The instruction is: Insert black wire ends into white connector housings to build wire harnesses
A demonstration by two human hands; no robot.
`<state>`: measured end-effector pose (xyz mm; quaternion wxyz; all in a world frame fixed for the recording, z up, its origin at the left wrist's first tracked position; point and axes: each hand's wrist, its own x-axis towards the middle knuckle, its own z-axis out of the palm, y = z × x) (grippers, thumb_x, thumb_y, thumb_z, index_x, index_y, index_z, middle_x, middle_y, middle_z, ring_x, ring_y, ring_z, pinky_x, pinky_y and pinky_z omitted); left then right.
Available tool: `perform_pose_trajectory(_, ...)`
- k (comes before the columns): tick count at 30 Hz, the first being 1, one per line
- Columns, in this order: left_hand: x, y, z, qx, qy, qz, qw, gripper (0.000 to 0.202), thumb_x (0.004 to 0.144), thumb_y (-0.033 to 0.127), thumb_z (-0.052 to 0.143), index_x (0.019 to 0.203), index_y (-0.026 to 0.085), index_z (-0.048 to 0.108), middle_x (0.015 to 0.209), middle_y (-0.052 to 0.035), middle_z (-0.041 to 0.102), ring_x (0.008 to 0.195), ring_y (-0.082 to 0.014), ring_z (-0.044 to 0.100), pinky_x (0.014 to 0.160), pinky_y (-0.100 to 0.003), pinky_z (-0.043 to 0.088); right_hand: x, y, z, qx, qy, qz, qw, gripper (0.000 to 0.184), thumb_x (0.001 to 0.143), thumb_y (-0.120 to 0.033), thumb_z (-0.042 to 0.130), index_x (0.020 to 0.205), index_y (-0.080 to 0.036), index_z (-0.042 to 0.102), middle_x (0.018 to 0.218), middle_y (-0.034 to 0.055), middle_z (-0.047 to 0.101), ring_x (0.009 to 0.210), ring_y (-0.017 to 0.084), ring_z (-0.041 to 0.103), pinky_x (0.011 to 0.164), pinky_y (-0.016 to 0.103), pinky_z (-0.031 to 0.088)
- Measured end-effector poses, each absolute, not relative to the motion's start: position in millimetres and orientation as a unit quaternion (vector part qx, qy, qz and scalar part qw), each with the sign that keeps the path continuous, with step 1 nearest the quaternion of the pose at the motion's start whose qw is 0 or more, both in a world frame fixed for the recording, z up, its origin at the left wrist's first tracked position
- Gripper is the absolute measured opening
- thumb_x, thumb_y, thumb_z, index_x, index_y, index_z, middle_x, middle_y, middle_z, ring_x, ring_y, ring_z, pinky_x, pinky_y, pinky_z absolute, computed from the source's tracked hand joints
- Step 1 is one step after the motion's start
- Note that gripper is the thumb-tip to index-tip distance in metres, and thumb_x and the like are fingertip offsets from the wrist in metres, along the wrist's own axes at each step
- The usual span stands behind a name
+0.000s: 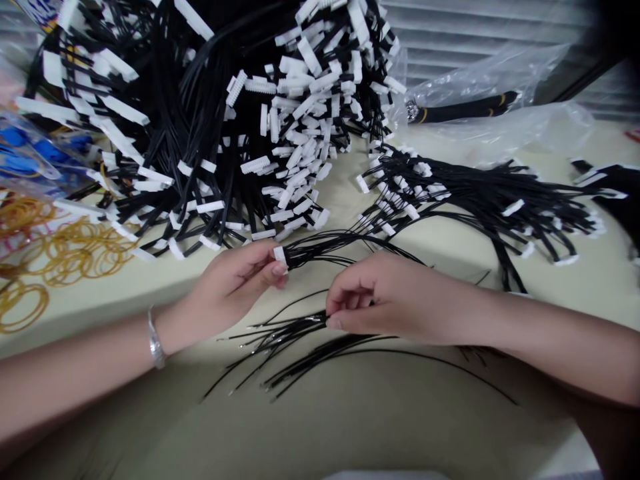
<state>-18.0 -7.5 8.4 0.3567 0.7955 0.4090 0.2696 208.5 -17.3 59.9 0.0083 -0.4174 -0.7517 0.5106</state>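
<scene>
My left hand (240, 280) pinches the white connector (280, 256) at the end of a black wire harness (345, 245) that arcs off to the right. My right hand (383, 297) is closed around the loose bare-ended black wires (280, 333) of the same bundle, which fan out leftward over the pale table (350, 413). A silver bracelet (155, 339) sits on my left wrist. Both hands are low in the middle of the view, a few centimetres apart.
A big heap of black harnesses with white connectors (225, 120) fills the upper left. A smaller flat pile (480, 200) lies to the right. Yellow rubber bands (65, 247) are scattered at the left edge. A clear plastic bag (500, 100) holds a black cable at the back.
</scene>
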Motion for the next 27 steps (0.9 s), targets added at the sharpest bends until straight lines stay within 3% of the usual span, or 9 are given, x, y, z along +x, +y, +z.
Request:
perform_pose_trajectory(4,-17.1,-7.2,9.0,0.800,0.410,0.266,0.348,0.022,0.091,0.027,0.044,0.076,0.015,0.055,0.066,0.0026,0.062,0.059,-0.0060,0.057,0.055,-0.014,0.043,208.6,-11.3,60.5,-0.418,-0.713,0.563,0.002,0.018,0.079,-0.033,0.060,0.086,-0.019,0.069,0.076,-0.0021,0.066,0.066,0.008,0.056,0.054,0.019,0.037)
perform_pose_trajectory(7,-17.0,-7.3,9.3,0.805,0.409,0.263,0.339,0.021,0.091,0.025,0.045,0.075,0.015,0.055,0.065,0.0026,0.062,0.058,-0.0065,0.056,0.052,-0.014,0.042,209.3,-10.9,58.4,-0.404,-0.696,0.591,0.044,0.017,0.078,-0.035,0.063,0.085,-0.020,0.069,0.071,-0.0042,0.064,0.061,0.005,0.051,0.052,0.017,0.035)
perform_pose_trajectory(11,-17.7,-8.8,10.0,0.805,0.391,0.276,0.351,0.021,0.091,0.024,0.045,0.074,0.015,0.054,0.064,0.0018,0.061,0.058,-0.0072,0.056,0.052,-0.015,0.043,207.3,-15.7,67.0,-0.427,-0.745,0.502,0.097,0.016,0.081,-0.031,0.055,0.077,-0.019,0.066,0.063,-0.0058,0.059,0.054,0.003,0.044,0.047,0.015,0.032)
perform_pose_trajectory(14,-18.2,-11.5,12.6,0.806,0.339,0.272,0.402,0.020,0.092,0.019,0.041,0.077,0.014,0.054,0.065,0.0013,0.061,0.060,-0.0071,0.056,0.055,-0.015,0.046,201.3,-14.6,82.0,-0.459,-0.774,0.430,0.069,0.016,0.077,-0.023,0.053,0.066,-0.018,0.063,0.053,-0.0061,0.053,0.048,0.003,0.040,0.042,0.015,0.029)
perform_pose_trajectory(18,-18.7,-14.3,15.3,0.806,0.302,0.279,0.426,0.016,0.091,0.013,0.042,0.078,0.016,0.052,0.065,0.0032,0.060,0.059,-0.0047,0.057,0.055,-0.011,0.046,193.8,-1.7,92.7,-0.479,-0.763,0.435,-0.002,0.016,0.072,-0.025,0.051,0.063,-0.018,0.062,0.052,-0.0041,0.054,0.045,0.007,0.039,0.037,0.020,0.026)
perform_pose_trajectory(27,-17.9,-10.0,11.5,0.783,0.306,0.287,0.459,0.006,0.087,0.012,0.049,0.090,0.013,0.053,0.066,0.0018,0.064,0.061,-0.0041,0.065,0.058,-0.007,0.050,191.8,9.9,82.7,-0.456,-0.774,0.438,0.035,0.015,0.070,-0.017,0.057,0.055,-0.018,0.060,0.048,-0.0050,0.053,0.037,0.005,0.035,0.032,0.025,0.010)
